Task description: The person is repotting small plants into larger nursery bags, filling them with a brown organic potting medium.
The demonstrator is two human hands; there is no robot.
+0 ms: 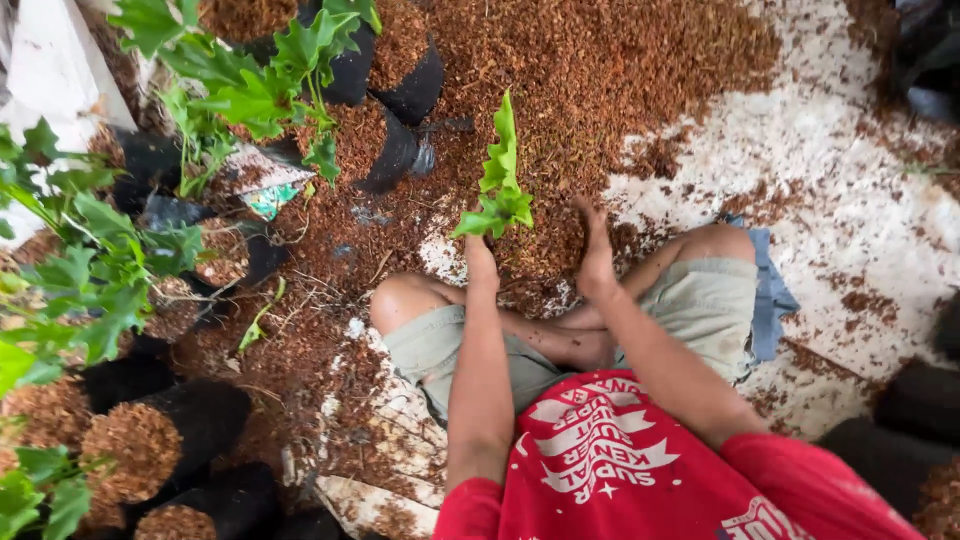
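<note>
Head view: the person sits cross-legged on the floor (pixel 860 200), which is pale where bare and strewn with loose reddish-brown coir-like potting fibre (pixel 600 70). The left hand (pixel 480 250) is closed around the base of a small green seedling (pixel 500 180), holding it upright just above the fibre in front of the knees. The right hand (pixel 596 255) reaches down beside it with fingers extended, fingertips at or in the fibre — whether it grips anything I cannot tell, though it looks unclenched.

The seedling looks light and soft — a few lobed leaves on a thin stem, easily bruised or snapped. My judgement is that the safest hold is low on the stem near the root, where the left hand already has it, with gentle pressure and never by the leaves. The fibre looks dry, crumbly and light; it would scoop easily but spill through open fingers.

To the person's left stand black grow bags (pixel 180 425) packed with the same fibre, some lying on their sides, and leafy potted plants (pixel 90 270) of a similar kind. More filled bags (pixel 395 150) sit beyond the seedling, near the heap.
</note>
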